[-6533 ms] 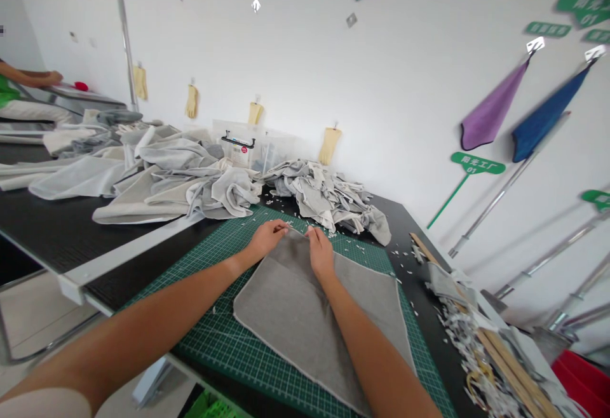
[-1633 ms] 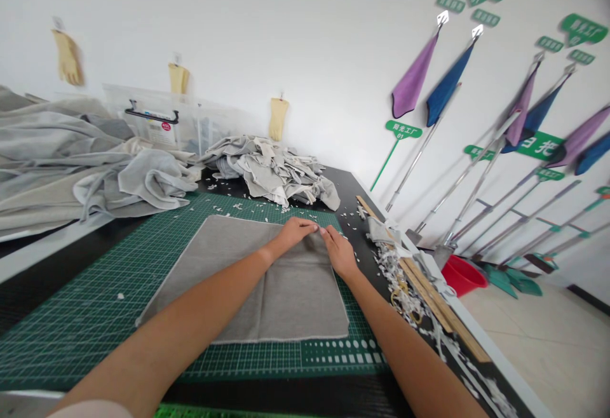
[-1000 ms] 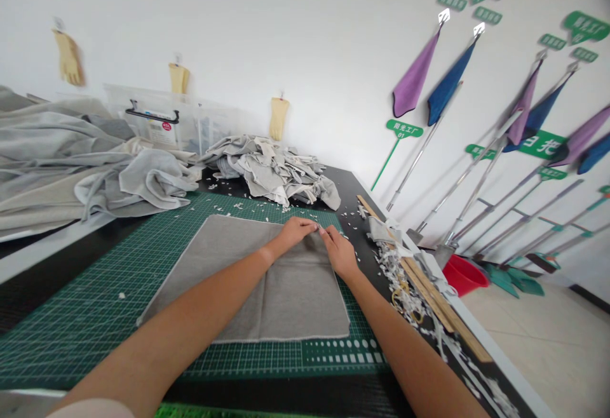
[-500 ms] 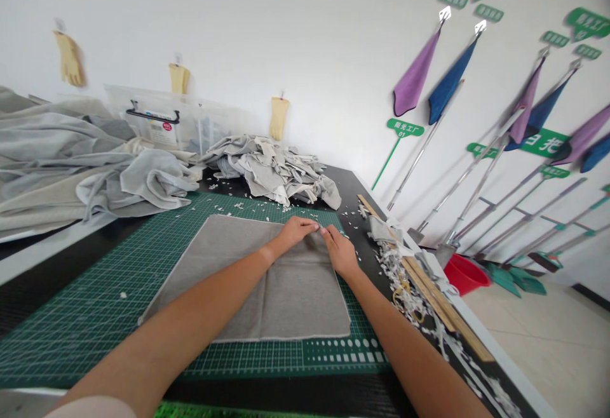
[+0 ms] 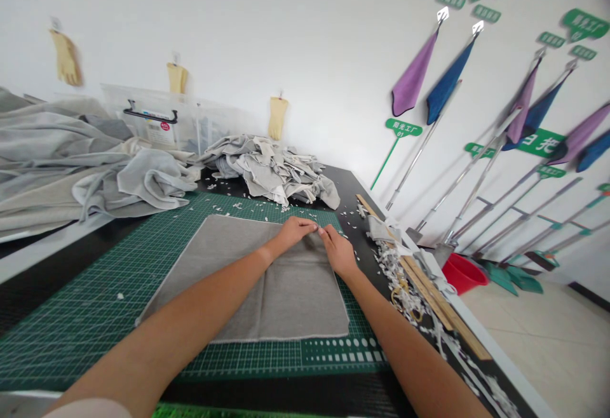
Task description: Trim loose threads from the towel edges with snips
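A grey square cloth (image 5: 300,297) with pale stitched edges lies spread on a green cutting mat (image 5: 119,265). At its far right part, my left hand (image 5: 296,232) pinches the cloth's edge between thumb and fingers. My right hand (image 5: 337,248) is closed on the same edge just beside it, and the fingertips of both hands nearly meet. The cloth is lifted slightly and creased beneath them. What lies exactly between the fingertips is too small to make out.
A heap of grey cloths (image 5: 281,170) sits behind the mat, and a larger pile (image 5: 95,164) lies to the left before a clear plastic box (image 5: 162,113). Along the right table edge are wooden strips (image 5: 441,297), white scraps (image 5: 400,278) and yellow-handled scissors (image 5: 405,300). A red bucket (image 5: 464,273) stands beyond.
Both hands keep their pinch on the cloth's edge in nearly the same place. The whole view has shifted very slightly; otherwise little differs.
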Motion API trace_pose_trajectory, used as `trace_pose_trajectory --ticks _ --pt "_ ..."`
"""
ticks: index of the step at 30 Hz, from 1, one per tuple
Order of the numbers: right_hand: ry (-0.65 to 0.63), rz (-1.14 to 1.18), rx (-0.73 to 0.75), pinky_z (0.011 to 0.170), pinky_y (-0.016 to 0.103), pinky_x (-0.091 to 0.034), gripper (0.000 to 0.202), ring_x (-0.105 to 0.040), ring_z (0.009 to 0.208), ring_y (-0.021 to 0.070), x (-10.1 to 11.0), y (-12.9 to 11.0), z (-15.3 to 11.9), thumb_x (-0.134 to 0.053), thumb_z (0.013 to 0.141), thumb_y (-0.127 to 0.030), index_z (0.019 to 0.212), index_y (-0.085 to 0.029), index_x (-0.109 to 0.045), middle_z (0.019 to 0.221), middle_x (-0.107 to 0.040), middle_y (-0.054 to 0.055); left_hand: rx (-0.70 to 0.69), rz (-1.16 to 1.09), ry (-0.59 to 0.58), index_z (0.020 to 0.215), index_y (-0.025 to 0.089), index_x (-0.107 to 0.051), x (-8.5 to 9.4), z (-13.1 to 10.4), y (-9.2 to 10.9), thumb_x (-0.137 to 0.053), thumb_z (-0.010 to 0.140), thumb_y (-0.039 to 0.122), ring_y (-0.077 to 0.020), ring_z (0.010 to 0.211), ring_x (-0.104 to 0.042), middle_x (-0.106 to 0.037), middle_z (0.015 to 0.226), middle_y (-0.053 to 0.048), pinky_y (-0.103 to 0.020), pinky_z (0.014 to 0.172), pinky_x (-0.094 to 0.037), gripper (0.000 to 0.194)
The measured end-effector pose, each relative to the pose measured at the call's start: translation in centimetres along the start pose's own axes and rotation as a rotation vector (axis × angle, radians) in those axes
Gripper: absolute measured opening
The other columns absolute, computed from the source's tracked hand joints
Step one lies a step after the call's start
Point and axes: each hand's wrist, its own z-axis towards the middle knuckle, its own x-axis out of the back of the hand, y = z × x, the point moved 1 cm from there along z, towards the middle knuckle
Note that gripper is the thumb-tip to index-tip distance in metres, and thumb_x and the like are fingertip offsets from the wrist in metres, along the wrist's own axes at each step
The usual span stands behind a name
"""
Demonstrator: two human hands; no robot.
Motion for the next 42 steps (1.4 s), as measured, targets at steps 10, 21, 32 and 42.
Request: trace_pose_trajectory --ticks 10,21,32,42 --pt "0.002 -0.015 0.016 0.058 0.025 -0.027 0.044 -0.057 0.065 0.0177 0.0 0.0 0.1 -0.022 0.103 -0.058 0.095 -0.027 -0.053 0.071 -0.059 -0.001 -0.003 -0.021 -0.006 0.097 0.015 -0.08 0.0 -0.2 0.1 -0.063 0.083 0.048 -0.0236 0.097 -0.069 -0.077 0.101 -0.007 -0.03 0.09 -0.051 0.04" --pt "0.053 0.165 -0.006 0.067 0.026 -0.037 0.044 -0.058 0.072 0.0184 -0.3 0.2 0.2 -0.024 0.102 -0.055 0.083 -0.025 -0.051 0.074 -0.059 0.0 -0.007 0.01 0.007 0.097 0.016 -0.08 -0.3 0.1 0.2 -0.062 0.084 0.044 -0.0243 0.097 -0.07 -0.077 0.101 -0.006 -0.031 0.089 -0.051 0.035" --pt "-0.194 0.701 -0.167 0.063 0.025 -0.043 0.043 -0.058 0.07 0.017 0.4 1.0 1.2 -0.064 0.08 -0.059 0.085 -0.017 -0.068 0.077 -0.067 0.001 -0.033 0.193 0.255 0.097 0.02 -0.079 0.0 0.1 2.9 -0.055 0.09 0.035 -0.0207 0.097 -0.069 -0.077 0.103 -0.003 -0.029 0.089 -0.051 0.028" --pt "-0.508 0.805 -0.324 0.051 0.024 -0.042 0.047 -0.064 0.065 0.018 3.7 -0.7 0.5 -0.076 0.072 -0.056 0.094 -0.015 -0.073 0.086 -0.072 0.007 -0.244 0.473 0.642 0.106 0.027 -0.076 6.2 1.2 13.4 -0.053 0.096 0.037 -0.022 0.104 -0.068 -0.075 0.109 -0.001 -0.033 0.094 -0.049 0.027"
